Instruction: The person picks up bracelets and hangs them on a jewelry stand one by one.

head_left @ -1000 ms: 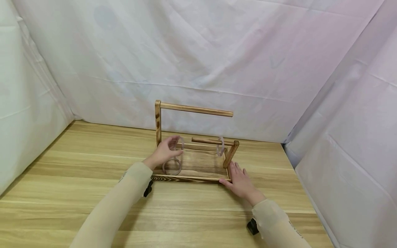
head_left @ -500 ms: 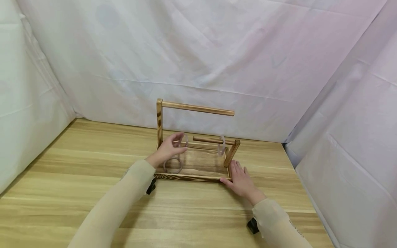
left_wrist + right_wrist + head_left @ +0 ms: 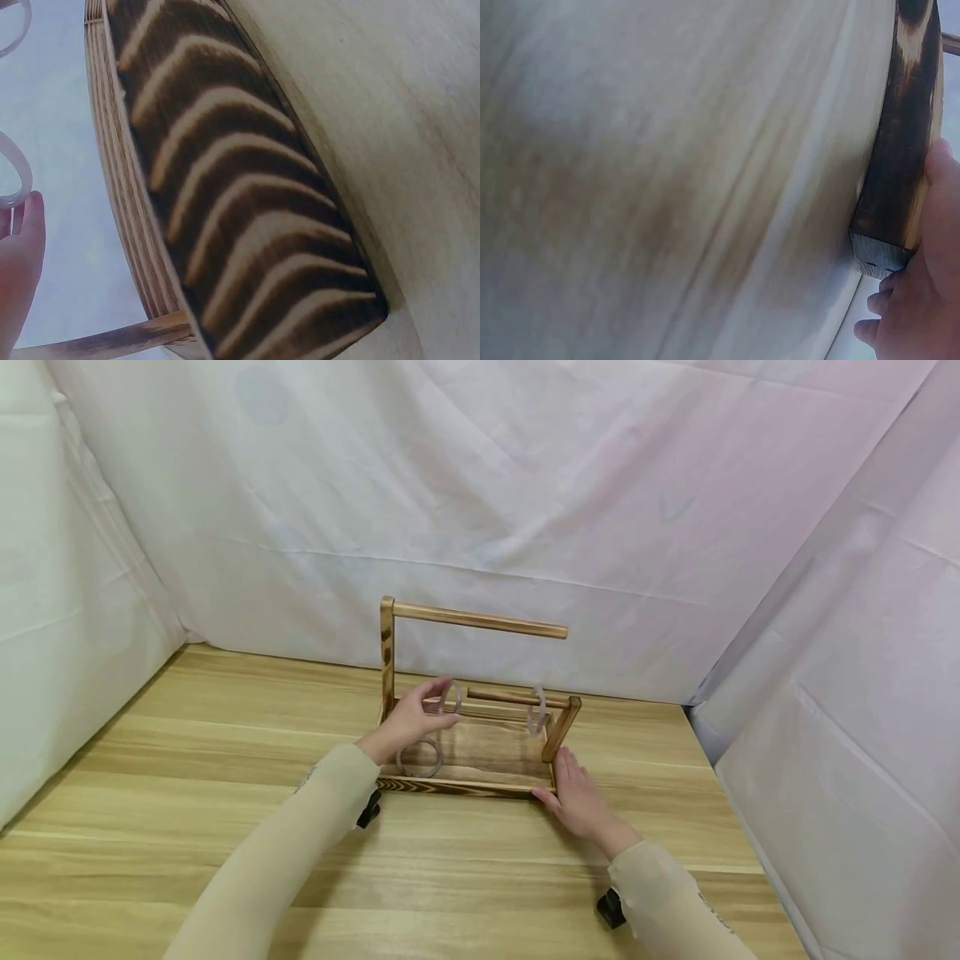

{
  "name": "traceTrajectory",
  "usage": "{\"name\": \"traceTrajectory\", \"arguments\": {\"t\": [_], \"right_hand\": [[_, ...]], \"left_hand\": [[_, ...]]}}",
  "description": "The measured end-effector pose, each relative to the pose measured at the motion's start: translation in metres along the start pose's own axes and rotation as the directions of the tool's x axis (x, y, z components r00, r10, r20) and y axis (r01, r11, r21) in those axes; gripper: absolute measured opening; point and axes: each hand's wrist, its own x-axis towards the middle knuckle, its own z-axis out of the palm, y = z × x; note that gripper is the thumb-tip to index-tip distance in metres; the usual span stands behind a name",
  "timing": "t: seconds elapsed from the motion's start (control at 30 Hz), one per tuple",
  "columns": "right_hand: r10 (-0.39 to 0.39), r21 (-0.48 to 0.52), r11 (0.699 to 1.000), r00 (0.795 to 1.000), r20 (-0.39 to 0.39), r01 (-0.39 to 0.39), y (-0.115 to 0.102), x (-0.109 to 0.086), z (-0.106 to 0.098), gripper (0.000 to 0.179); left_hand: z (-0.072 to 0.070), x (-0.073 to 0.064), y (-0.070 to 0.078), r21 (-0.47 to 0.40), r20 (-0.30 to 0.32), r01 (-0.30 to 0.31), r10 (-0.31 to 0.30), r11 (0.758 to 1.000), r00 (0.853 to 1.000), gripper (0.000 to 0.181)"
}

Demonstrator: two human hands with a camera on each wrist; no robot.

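Observation:
My left hand (image 3: 411,720) pinches a pale translucent bangle (image 3: 459,698) between thumb and fingers, holding it upright just left of the lower rod's free end. This lower rod (image 3: 498,697) belongs to a wooden rack with a tray base (image 3: 465,788). A second bangle (image 3: 543,708) hangs around the rod near its post. Inside the tray, at the left, is a third bangle (image 3: 440,758), below my left hand. My right hand (image 3: 581,800) rests against the tray's front right corner, fingers along the side and thumb at the front. The right wrist view shows it touching the dark wood edge (image 3: 900,142).
Above the lower rod, a longer upper rod (image 3: 480,619) extends right from the tall left post (image 3: 387,652). The short right post (image 3: 562,731) carries the lower rod. A pale cloth (image 3: 480,510) hangs behind the wooden table (image 3: 465,877).
My left hand has carried its bangle a little to the right and slightly up, closer to the lower rod's tip. The right hand stays at the tray corner.

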Motion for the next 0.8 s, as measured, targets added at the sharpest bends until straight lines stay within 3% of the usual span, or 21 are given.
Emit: {"name": "traceTrajectory", "arguments": {"t": [0.43,0.8], "right_hand": [[0.012,-0.001,1.0,1.0,0.01,-0.012,0.0,0.0,-0.001,0.083],[0.011,-0.021,1.0,1.0,0.013,-0.011,-0.002,0.0,-0.001,0.083]], "left_hand": [[0.004,0.001,0.009,-0.116,0.024,-0.024,0.027,0.993,0.999,0.072],[0.008,0.006,0.014,-0.128,0.031,-0.054,0.059,0.99,0.998,0.071]]}}
